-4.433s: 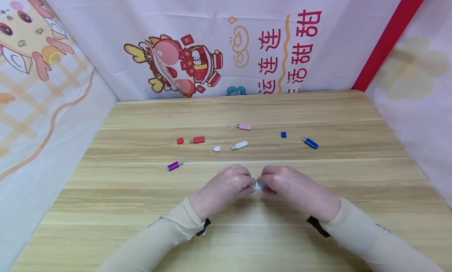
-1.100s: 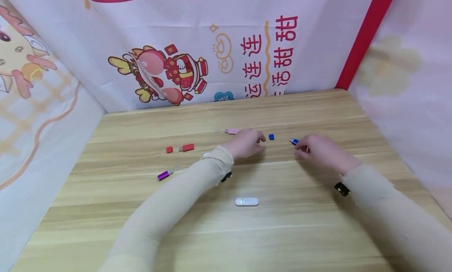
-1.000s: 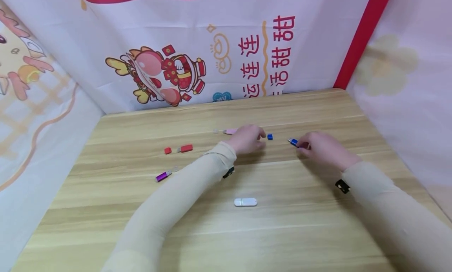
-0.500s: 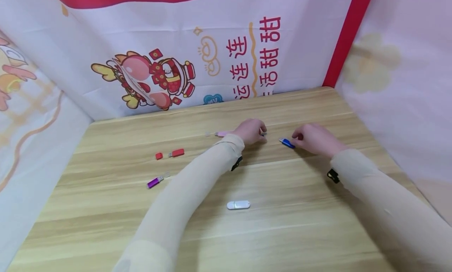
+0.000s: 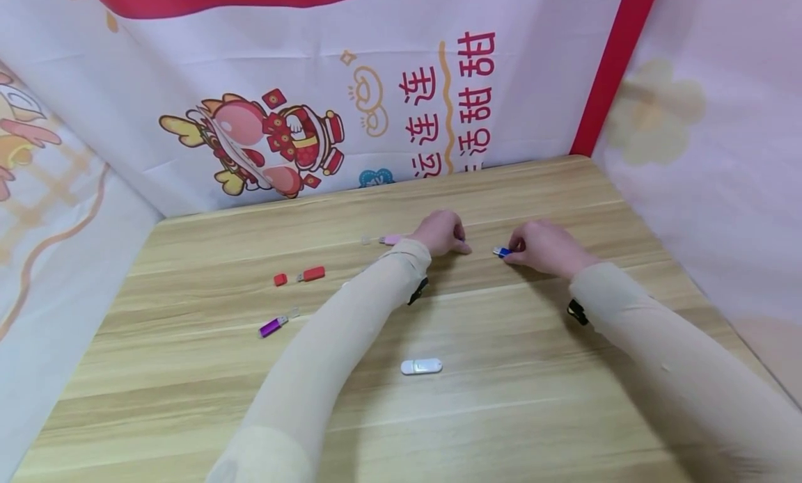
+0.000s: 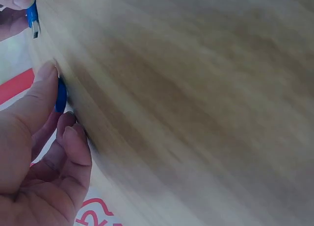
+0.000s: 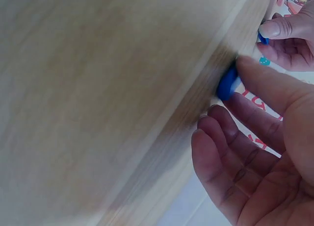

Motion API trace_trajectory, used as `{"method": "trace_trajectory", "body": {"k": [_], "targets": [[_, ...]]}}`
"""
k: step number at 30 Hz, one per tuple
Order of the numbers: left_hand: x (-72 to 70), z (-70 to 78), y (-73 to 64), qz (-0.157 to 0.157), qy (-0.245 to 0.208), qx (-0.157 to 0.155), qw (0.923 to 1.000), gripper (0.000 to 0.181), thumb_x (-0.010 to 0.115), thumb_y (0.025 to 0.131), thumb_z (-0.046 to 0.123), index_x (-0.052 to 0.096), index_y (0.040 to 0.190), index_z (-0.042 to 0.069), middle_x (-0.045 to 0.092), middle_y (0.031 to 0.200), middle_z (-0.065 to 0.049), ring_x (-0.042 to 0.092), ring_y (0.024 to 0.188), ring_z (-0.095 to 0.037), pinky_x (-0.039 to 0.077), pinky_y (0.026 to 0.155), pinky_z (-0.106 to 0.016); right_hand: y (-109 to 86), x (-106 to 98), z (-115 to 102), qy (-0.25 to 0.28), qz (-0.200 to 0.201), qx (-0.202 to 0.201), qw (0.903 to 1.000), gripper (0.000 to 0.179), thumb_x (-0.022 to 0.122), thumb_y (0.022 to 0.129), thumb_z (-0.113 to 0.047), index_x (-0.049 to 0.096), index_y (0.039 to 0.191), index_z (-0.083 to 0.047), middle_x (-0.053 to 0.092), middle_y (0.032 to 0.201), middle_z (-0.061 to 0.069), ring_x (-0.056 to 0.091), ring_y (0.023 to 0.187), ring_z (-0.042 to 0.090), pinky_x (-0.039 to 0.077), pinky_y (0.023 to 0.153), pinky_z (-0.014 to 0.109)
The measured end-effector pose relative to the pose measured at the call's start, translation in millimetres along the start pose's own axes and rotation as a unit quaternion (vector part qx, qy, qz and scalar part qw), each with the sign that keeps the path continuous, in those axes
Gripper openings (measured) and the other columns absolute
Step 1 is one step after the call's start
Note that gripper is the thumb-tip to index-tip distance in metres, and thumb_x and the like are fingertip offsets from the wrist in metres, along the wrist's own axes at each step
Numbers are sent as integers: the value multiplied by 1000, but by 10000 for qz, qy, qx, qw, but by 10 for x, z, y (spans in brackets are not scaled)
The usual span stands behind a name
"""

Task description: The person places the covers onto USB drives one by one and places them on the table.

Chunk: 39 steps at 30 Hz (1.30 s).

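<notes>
Blue USB stick [image 5: 503, 252], metal plug [image 6: 35, 29] bared and pointing left, pinched in the right hand [image 5: 544, 246] at the table's [image 5: 514, 406] far half. Left hand [image 5: 438, 232] pinches the blue cap [image 6: 61, 95], apart from the plug. White USB stick [image 5: 422, 367], capped, lies near centre. Farther left: red USB stick [image 5: 311, 273], red cap [image 5: 280, 279] beside it; purple USB stick [image 5: 271, 327].

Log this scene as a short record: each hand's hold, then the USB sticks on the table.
left hand: pinches small blue plastic cap
right hand: pinches slim blue plastic USB stick, metal plug bare
blue cap and stick: apart
nearest the wearer: oblong white USB stick, capped
red set: rectangular red USB stick, small red cap off
purple set: slim purple USB stick, clear cap beside it
pink set: pale pink USB stick, transparent cap off
</notes>
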State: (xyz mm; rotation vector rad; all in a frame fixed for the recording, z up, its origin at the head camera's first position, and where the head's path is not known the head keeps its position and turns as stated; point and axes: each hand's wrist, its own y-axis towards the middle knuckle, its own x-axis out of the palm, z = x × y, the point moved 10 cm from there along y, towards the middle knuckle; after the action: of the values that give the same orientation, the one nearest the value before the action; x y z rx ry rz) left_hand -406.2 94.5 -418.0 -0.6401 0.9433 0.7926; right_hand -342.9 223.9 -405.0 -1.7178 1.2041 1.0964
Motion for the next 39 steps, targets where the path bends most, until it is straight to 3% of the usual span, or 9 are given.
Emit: {"method": "trace_trajectory", "body": {"k": [11,19,24,30,39], "targets": [[-7,-67,-13,158,-21,-21,9999,16,82,83,25,76,88,11,67,79,4,60,76,-14,49,75,-26,42,46,-23,27,-132,11,9999,15,76,89,-22,74,89,-7,66,80,3,57,72,21,48,70,37],[29,19,-44,-1,693,425,9967,13,75,90,20,76,94,8,69,83,-1,61,74,-13,50,73,-26,27,29,-79,-106,-206,15,9997,15,76,87,-19,73,79,-7,63,71,2,54,64,20,46,62,34],[66,15,-52,-84,897,609,9941,14,71,91,16,69,79,10,62,70,0,55,62,-14,46,60,-25,23,19,-127,-131,-243,-63,9996,14,77,85,-16,72,79,-4,62,71,4,54,64,20,47,62,34],[35,53,-101,135,1170,1137,9865,25,66,88,12,60,64,11,53,61,1,45,55,-13,40,56,-25,30,32,-176,-332,-289,-254,9987,13,76,85,-15,73,80,-2,61,68,3,52,60,18,46,59,31],[-4,32,-179,238,669,1339,9885,15,66,94,20,73,86,10,65,77,1,55,67,-12,46,67,-25,9,14,-205,-393,-344,-228,9984,12,76,84,-14,73,81,-3,61,69,3,53,61,19,46,59,32]]}}
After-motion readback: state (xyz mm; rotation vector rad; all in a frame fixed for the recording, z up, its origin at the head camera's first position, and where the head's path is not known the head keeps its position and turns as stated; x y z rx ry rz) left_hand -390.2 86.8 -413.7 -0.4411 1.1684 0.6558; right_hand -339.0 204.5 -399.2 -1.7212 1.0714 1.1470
